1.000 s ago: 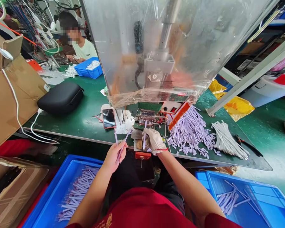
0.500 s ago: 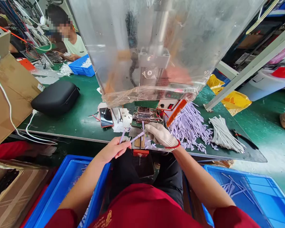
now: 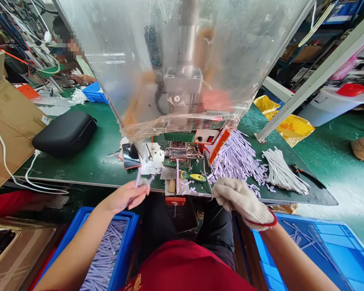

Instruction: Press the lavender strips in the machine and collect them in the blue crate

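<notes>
My bare left hand (image 3: 129,196) is closed at the table's front edge, left of the machine. Thin lavender strips (image 3: 138,176) stick up from its fingers. My right hand (image 3: 241,200), in a white knit glove with a red cuff, has its fingers curled together just in front of a pile of lavender strips (image 3: 235,155); whatever they may hold is hidden. Between the hands, one lavender strip (image 3: 178,176) stands out from the front of a small metal fixture (image 3: 177,153). A scraper with a yellow-green handle (image 3: 197,177) lies behind that strip.
A clear plastic guard (image 3: 182,97) hangs over the fixture. White rods (image 3: 283,171) and pliers (image 3: 309,176) lie at right. Phone (image 3: 131,156) and black case (image 3: 65,133) are at left. Blue bins (image 3: 133,220) (image 3: 333,230) flank my legs. Another person (image 3: 85,76) sits far left.
My hands have moved apart: the left went left and down with strips in it, the right went right and down. The scraper and the strip at the fixture are now uncovered.
</notes>
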